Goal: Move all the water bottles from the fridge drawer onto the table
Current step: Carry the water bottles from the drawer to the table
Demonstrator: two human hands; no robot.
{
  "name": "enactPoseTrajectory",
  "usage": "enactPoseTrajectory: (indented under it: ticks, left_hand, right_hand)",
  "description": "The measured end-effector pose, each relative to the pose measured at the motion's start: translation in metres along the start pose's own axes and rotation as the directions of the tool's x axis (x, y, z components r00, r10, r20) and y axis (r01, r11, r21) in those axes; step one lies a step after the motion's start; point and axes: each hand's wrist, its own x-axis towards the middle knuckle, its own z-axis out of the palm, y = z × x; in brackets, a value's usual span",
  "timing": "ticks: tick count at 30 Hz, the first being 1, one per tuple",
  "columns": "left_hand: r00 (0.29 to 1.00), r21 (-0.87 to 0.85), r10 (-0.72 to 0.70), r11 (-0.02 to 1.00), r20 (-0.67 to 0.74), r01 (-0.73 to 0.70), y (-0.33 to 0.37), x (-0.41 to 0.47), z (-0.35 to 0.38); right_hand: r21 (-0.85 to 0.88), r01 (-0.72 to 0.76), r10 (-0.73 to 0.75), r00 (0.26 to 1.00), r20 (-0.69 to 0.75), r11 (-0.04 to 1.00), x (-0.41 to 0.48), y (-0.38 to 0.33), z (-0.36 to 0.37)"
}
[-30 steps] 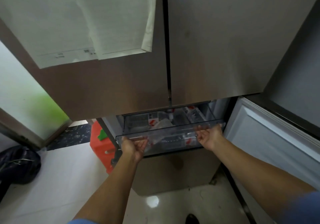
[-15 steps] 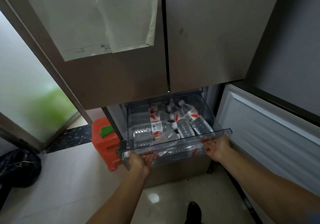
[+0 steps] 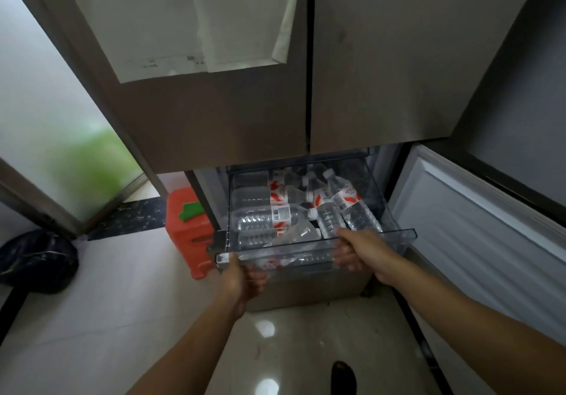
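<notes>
Drawer (image 3: 398,235) slid further out; rear bottles (image 3: 281,185) lie half-hidden.

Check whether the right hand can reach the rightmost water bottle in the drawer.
Likely yes: the fridge drawer stands open-topped, and the right hand grips its front rim right by that water bottle.

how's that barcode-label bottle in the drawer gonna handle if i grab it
The barcode bottle looks full and capped, so probably fairly heavy and firm. It lies on its side among other bottles in the clear drawer, so it may roll when nudged. Its ribbed plastic may be slick if cold.
</notes>
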Motion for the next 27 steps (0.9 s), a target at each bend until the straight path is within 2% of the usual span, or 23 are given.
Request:
enactPoseTrajectory:
  ticks: [3, 5, 12, 18, 21, 23, 27]
  left_hand:
    - [0.998, 0.099, 0.037, 0.995, -0.047, -0.032, 0.002, -0.006, -0.009]
    - [0.994, 0.159, 0.073, 0.985, -0.083, -0.059, 0.003, -0.01, -0.012]
    - [0.955, 0.305, 0.258, 0.93, -0.149, -0.204, 0.02, -0.015, -0.016]
    - [0.903, 0.418, 0.395, 0.859, -0.172, -0.296, 0.048, -0.007, -0.005]
    - [0.881, 0.454, 0.446, 0.825, -0.155, -0.337, 0.073, 0.0, 0.007]
    - [0.865, 0.516, 0.486, 0.777, -0.126, -0.361, 0.088, 0.008, 0.015]
    - [0.832, 0.672, 0.555, 0.621, -0.013, -0.404, 0.109, 0.033, 0.035]
  right_hand:
    - [-0.158, 0.187, -0.201, 0.977, -0.076, 0.97, 0.03, -0.041, 0.009]
    - [-0.203, 0.195, -0.221, 0.969, -0.113, 0.96, 0.062, -0.053, 0.008]
    - [-0.216, -0.066, 0.073, 0.997, 0.026, 0.974, 0.151, -0.043, 0.03]
    - [-0.121, -0.125, 0.137, 0.986, 0.096, 0.985, 0.158, -0.032, 0.039]
    - [-0.061, -0.057, 0.06, 0.996, 0.066, 0.997, 0.156, -0.032, 0.033]
    - [-0.1, 0.061, -0.061, 0.998, 0.004, 0.993, 0.153, -0.035, 0.024]
    - [-0.242, 0.314, -0.349, 0.93, -0.114, 0.918, 0.146, -0.033, -0.016]
